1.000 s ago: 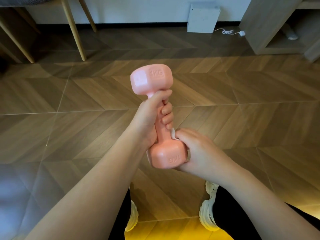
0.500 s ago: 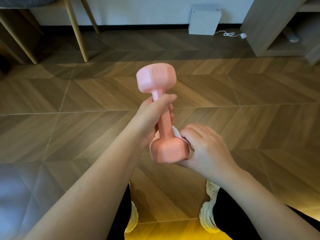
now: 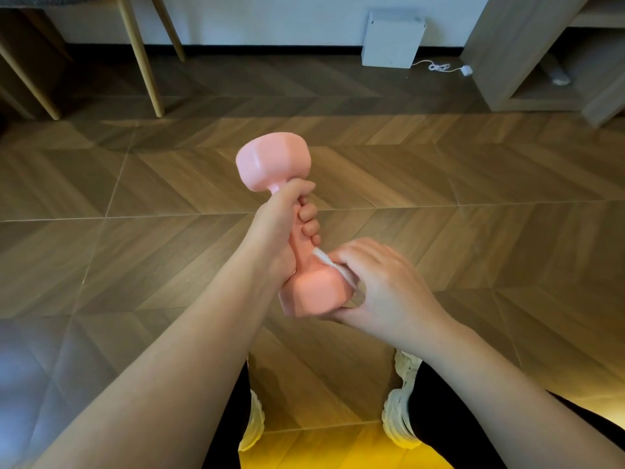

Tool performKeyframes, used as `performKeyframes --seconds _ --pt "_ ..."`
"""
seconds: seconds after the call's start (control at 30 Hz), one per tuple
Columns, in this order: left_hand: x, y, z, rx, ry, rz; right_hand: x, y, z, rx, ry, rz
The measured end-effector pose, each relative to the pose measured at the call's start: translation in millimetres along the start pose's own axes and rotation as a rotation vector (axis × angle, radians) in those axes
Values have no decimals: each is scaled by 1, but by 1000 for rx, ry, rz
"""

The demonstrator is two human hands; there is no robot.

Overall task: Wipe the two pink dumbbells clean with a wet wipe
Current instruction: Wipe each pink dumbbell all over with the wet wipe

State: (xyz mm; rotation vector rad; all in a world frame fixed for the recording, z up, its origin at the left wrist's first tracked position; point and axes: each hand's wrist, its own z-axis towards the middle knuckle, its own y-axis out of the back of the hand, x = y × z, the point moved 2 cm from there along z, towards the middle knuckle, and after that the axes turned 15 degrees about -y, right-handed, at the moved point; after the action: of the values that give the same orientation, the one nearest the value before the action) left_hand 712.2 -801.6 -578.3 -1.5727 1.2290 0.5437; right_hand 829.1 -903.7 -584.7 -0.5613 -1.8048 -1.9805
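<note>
Left hand [image 3: 279, 231] grips dumbbell [image 3: 272, 164] — right hand [image 3: 389, 286] presses wet wipe [image 3: 331, 264] on it.

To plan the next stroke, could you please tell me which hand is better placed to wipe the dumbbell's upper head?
Likely the right hand: it holds the wipe against the lower head of the dumbbell, while the left hand grips the handle.

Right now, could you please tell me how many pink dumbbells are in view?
1: the pink dumbbell, gripped by the left hand, right hand pressing a wet wipe on its near head. No second shows.
</note>
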Motion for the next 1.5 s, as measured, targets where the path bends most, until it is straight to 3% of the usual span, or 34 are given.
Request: performKeyframes --seconds 0.07,0.23,0.4,0.53,0.67,0.73,0.9,1.07,1.2,1.4,1.5 --pt "1 0 -1 29 9 7 -1 0 2 146 -31 70" --pt "-3 -6 -2 129 17 -1 2 3 2 -30 -7 -48" --pt "-1 -4 -3 174 31 -57 -3 -4 -1 120 3 93" --pt "-1 -3 -1 201 13 -9 -6 -5 1 -49 32 -17" --pt "-5 2 3 126 -11 92 -6 -1 -1 -194 35 -47" --pt "-4 3 4 66 -7 99 -4 -2 0 -154 38 -63" --pt "-4 6 -1 23 1 60 1 -4 6 149 37 41" --pt "-7 4 0 -4 -26 17 -2 6 6 -59 13 21" --pt "-1 0 -3 43 5 10 -5 1 9 279 4 127" --pt "-1 3 1 -3 -76 162 -12 7 5 -40 7 -86" --pt "-1 6 2 -72 -55 147 -11 5 7 11 15 -38"
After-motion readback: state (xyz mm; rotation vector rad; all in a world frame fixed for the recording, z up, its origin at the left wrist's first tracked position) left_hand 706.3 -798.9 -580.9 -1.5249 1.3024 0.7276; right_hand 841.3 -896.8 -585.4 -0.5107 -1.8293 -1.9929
